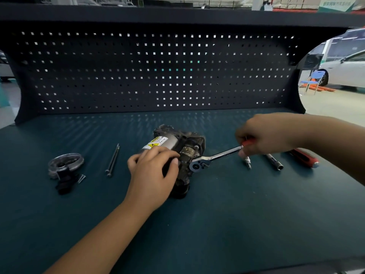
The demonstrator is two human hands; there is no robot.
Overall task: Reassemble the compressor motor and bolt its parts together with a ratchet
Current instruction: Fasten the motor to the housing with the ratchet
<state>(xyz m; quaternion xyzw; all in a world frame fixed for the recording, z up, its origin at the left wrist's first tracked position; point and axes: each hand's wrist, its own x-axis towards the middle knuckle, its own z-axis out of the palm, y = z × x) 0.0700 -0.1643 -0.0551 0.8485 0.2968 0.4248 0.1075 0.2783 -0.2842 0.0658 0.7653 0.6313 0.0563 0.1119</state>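
The compressor motor [190, 144], just above the centre of the frame, carries a label [157, 142] on its silver cylinder. The label has a white strip with lines of small black print, and beside it a yellow field with a black warning triangle. The print is too small and blurred to read. At the upper right edge of the frame hangs a green and white banner [335, 4] with pale characters, also too blurred to make out. No other writing, number or brand is legible.

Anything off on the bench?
Nothing spilled or broken. The motor looks grimy; a round cover, two long bolts and small screws lie loose to its left, not yet fitted.
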